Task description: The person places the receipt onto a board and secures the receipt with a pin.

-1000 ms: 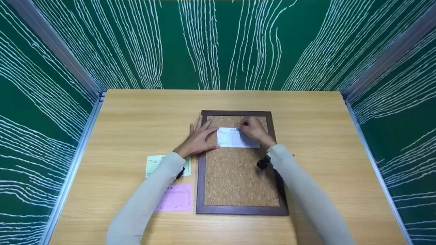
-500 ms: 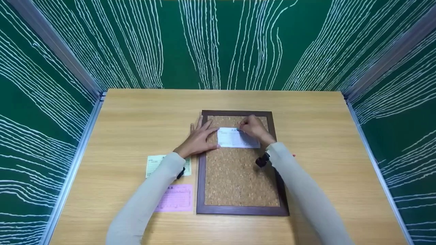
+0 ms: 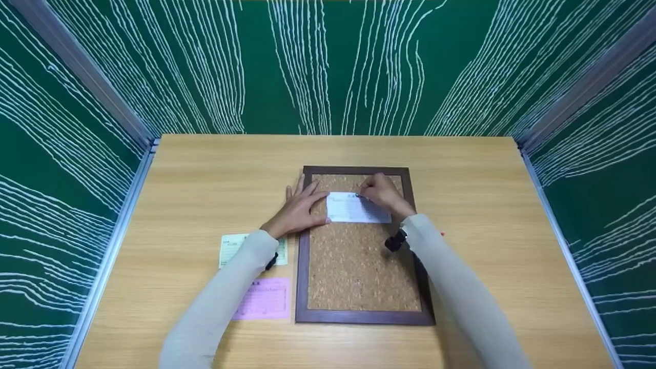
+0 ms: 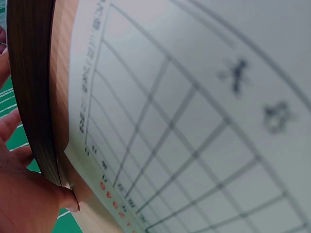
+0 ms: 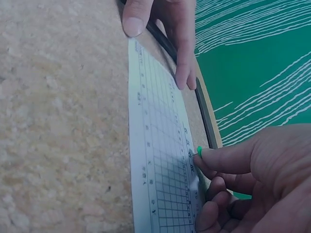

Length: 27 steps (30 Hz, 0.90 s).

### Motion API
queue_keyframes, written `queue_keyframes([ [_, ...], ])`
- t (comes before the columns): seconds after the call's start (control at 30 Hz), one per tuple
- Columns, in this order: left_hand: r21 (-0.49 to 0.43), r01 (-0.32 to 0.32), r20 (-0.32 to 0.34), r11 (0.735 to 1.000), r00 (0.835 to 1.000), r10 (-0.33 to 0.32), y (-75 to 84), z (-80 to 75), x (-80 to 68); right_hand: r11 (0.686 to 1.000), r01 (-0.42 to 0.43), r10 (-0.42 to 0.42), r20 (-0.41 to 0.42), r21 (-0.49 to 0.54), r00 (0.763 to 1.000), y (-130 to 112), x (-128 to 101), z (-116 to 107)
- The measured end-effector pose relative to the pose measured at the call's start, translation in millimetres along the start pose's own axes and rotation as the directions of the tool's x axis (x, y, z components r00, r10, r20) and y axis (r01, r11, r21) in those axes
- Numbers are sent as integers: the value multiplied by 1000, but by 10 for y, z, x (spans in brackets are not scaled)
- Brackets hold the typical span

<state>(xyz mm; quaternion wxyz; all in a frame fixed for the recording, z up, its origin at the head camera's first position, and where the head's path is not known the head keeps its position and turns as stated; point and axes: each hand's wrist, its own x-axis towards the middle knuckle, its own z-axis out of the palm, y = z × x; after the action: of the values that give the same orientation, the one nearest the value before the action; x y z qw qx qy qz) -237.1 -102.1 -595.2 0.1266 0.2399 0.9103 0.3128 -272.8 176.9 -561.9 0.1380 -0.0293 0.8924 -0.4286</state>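
On the table's left, a pale green slip [image 3: 229, 247] lies above a pink slip [image 3: 269, 300], both partly hidden by the left forearm. The left hand [image 3: 296, 212] spreads its fingers over the frame of the cork board [image 3: 364, 271], thumb and forefinger touching the left corners of the white slip [image 3: 344, 208] on the cork's upper part. At that slip's upper edge the right hand [image 3: 380, 191] pinches a green pin [image 5: 199, 151] between thumb and finger, though whether its point has pierced the paper is hard to tell.
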Motion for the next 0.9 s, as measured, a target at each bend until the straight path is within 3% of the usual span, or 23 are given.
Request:
queue_keyframes([
  [0.3, -1, -5, -13, 1000, 1000, 5, -10, 21, -10, 998, -39, 39, 10, -45, 999, 17, 30, 40],
  [0.6, 12, -21, -22, 1000, 1000, 21, -27, 32, -29, 998, -56, 56, 18, -24, 998, 7, 31, 35],
  [0.9, 14, -1, -10, 1000, 1000, 1, 8, 5, -17, 993, -104, 106, 31, -58, 994, -45, 53, 8],
])
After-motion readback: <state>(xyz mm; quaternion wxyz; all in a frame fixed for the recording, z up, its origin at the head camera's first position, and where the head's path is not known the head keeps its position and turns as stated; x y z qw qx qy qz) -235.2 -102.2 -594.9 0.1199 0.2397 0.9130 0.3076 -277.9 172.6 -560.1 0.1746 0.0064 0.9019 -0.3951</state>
